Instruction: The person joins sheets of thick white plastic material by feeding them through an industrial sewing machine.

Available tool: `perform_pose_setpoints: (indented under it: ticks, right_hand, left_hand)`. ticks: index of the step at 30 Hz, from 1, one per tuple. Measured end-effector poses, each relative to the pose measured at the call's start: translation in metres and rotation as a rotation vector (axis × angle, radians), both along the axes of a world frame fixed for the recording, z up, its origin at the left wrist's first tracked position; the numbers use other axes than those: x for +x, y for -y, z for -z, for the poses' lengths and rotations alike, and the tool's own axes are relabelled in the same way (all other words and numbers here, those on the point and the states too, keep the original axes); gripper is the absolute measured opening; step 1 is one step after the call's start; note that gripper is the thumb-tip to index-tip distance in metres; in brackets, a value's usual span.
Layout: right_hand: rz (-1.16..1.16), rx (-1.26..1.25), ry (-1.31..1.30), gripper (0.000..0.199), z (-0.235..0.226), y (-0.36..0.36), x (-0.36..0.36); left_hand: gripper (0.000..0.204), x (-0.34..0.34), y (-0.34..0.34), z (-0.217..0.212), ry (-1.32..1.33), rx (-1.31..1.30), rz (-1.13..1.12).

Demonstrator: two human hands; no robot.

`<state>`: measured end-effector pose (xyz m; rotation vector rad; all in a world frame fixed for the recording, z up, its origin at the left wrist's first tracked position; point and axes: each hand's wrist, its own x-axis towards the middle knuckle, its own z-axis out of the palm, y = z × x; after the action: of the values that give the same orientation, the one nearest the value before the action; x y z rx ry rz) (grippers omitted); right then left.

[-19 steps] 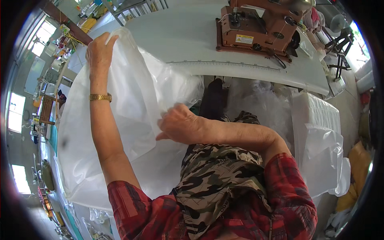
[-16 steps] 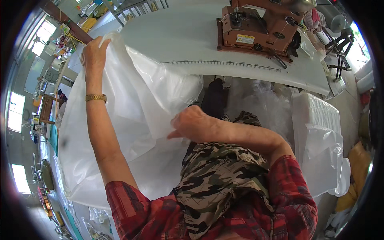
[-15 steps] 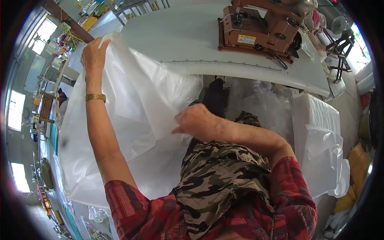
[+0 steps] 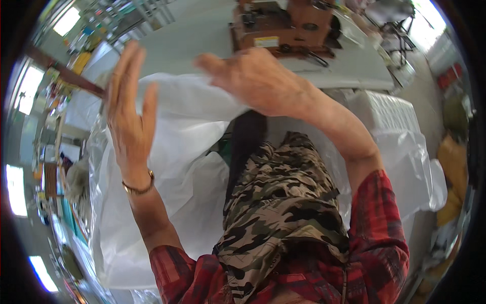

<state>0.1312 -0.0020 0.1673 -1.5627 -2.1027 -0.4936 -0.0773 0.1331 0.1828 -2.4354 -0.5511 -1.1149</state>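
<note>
Right hand (image 4: pixel 258 83) moved up, grip unclear, left hand (image 4: pixel 127 114) straight-fingered, released, near smooth, rumpled white plastic sheet (image 4: pixel 174 134)

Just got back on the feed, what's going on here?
A person in a red plaid shirt has both hands over white plastic sheeting spread left of their camouflage-covered lap. The left hand is raised, open, fingers extended; the right hand is near the sheeting's upper part, too blurred to tell whether it grips. Beyond them, a brown sewing machine stands on a pale table.
</note>
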Motion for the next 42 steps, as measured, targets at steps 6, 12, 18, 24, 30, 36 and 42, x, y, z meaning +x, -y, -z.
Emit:
perform_pose_setpoints:
  ticks: [6,12,18,24,30,36,42]
  right_hand:
    - [-0.154,0.305,-0.192,0.033,0.011,0.020,0.009]
    - [-0.672,0.208,-0.952,0.053,0.032,0.024,0.006]
    - [-0.598,-0.373,-0.611,0.037,0.107,0.065,-0.022]
    - [-0.132,-0.280,-0.775,0.045,0.186,0.155,-0.012]
    - [1.060,-0.066,-0.621,0.046,0.188,0.306,0.086]
    - [1.539,0.000,-0.059,0.044,0.132,0.416,0.095]
    - [1.598,0.277,0.151,0.072,0.121,0.502,0.071]
  left_hand:
    - [0.028,0.050,0.042,0.021,-0.064,-0.608,0.405]
    - [0.021,0.027,0.045,-0.002,-0.319,-0.444,0.424]
    - [0.015,0.021,0.050,-0.040,-0.172,-0.129,0.653]
    - [0.015,0.069,0.054,-0.014,-0.283,-0.261,0.568]
    - [0.020,0.121,0.074,0.031,-0.184,-0.334,0.918]
    - [0.018,0.147,0.088,0.049,-0.159,-0.457,1.086]
    - [0.016,0.139,0.075,0.054,-0.125,-0.530,1.030]
